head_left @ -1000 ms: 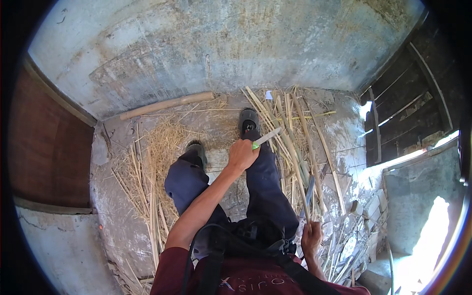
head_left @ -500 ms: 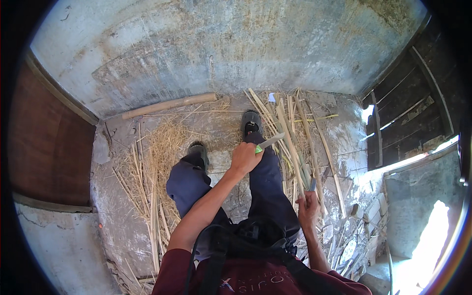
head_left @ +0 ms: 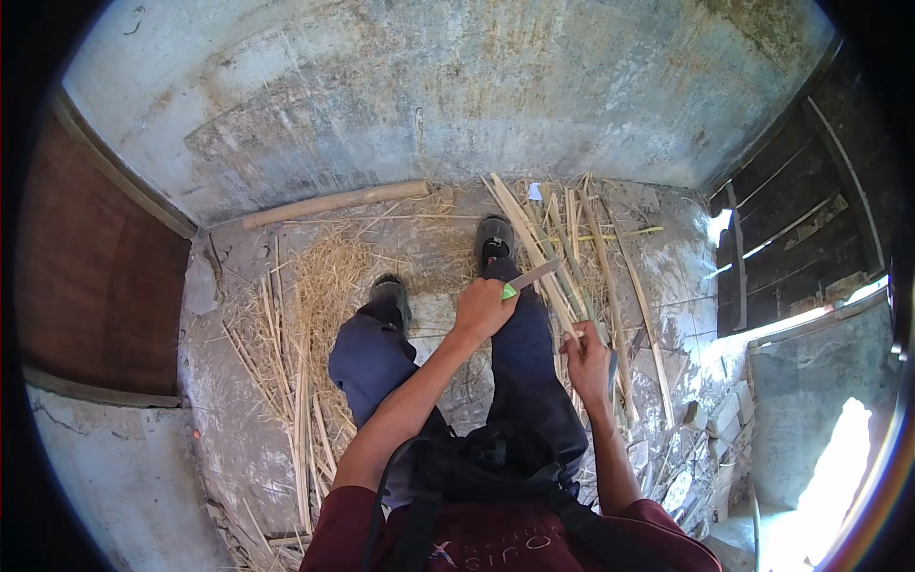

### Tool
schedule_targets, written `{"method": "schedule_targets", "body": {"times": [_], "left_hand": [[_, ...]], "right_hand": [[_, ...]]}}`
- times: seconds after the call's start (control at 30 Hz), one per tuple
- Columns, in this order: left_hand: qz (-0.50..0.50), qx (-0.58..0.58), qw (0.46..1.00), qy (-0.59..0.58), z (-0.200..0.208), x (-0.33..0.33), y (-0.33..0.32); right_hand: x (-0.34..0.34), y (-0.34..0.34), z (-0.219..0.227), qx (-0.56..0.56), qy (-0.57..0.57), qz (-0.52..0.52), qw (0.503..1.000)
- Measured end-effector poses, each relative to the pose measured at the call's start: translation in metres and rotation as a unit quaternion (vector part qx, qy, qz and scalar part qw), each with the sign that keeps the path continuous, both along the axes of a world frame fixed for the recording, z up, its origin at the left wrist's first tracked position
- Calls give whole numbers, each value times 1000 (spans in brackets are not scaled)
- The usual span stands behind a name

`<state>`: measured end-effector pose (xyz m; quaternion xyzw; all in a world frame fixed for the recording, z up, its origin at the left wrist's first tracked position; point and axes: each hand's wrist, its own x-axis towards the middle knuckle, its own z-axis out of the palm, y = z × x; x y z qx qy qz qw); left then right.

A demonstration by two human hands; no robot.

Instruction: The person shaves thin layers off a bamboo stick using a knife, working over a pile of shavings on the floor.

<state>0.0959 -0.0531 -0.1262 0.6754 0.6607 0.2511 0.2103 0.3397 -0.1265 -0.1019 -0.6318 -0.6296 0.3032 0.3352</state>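
Note:
My left hand (head_left: 484, 310) is closed around the green handle of a knife (head_left: 534, 275). Its blade points away to the right, crossing over pale bamboo strips (head_left: 532, 229). Lower right, my right hand (head_left: 587, 366) is closed at the near end of these strips, fingers wrapped round it. How many strips it grips is hard to make out. A small grey-blue piece (head_left: 612, 366) shows beside that hand; its kind is unclear. More long split strips (head_left: 639, 305) lie on the floor to the right.
Between my shoes and the left doorway lies a heap of shavings (head_left: 329, 276) with long strips. A bamboo pole (head_left: 334, 203) rests along the far wall (head_left: 457, 105). Broken rubble (head_left: 724, 419) lies at the right, below dark wooden boards (head_left: 801, 219). A brown door panel (head_left: 105, 267) stands left.
My right hand has moved away from me and slightly left along the strips. The knife in my left hand has shifted slightly to the right, still across them.

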Motion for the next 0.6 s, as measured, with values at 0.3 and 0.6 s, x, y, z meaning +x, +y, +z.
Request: {"method": "schedule_targets", "body": {"times": [0.3,0.6], "left_hand": [[-18,-11,1000,-3,1,0,2],[8,22,999,-25,-5,-4,0]], "right_hand": [[36,110,-125,-23,-244,-33,969],[-4,154,-168,-79,-259,-1,963]]}}
